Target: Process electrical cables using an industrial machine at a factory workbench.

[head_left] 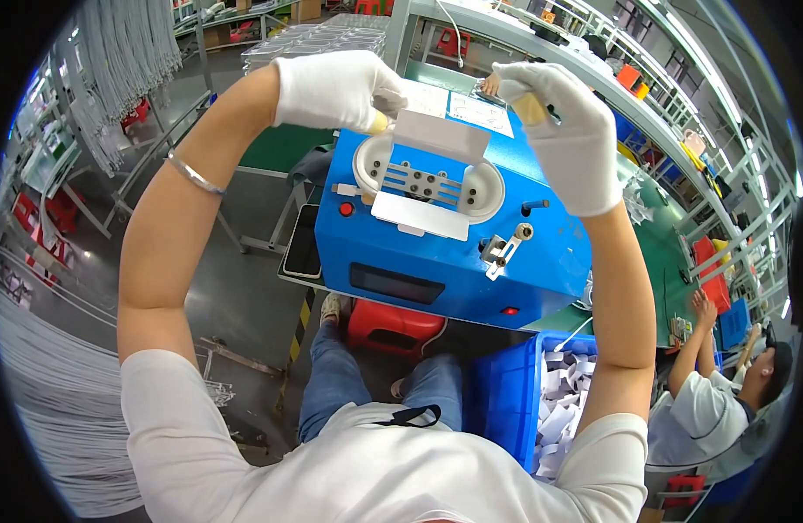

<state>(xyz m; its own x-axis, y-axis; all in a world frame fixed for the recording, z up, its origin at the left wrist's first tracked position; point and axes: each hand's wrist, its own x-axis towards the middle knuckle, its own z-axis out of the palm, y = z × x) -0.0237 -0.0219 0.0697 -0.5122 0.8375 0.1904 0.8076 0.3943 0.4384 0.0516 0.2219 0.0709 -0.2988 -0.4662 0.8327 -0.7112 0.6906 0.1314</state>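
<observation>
Both my hands wear white gloves with yellowish tips on some fingers. My left hand (pixel 340 91) is closed in a pinch at the far left of a blue bench machine (pixel 375 248); what its fingertips hold is too small to make out. Raised over the machine's far right side, my right hand (pixel 565 131) has its fingers curled together, and anything inside them is hidden. Between and below the hands sits the machine's white oval winding head (pixel 484 193), with slotted metal bars across its middle. One pale flap (pixel 441 135) stands at its far side, another (pixel 419 216) at its near side.
Printed sheets (pixel 480 113) lie behind the machine. A blue bin (pixel 506 392) of white paper pieces stands at lower right, a red stool (pixel 393 327) under the bench. Bundles of grey cables (pixel 122 61) hang at left. A co-worker (pixel 702 418) works at right.
</observation>
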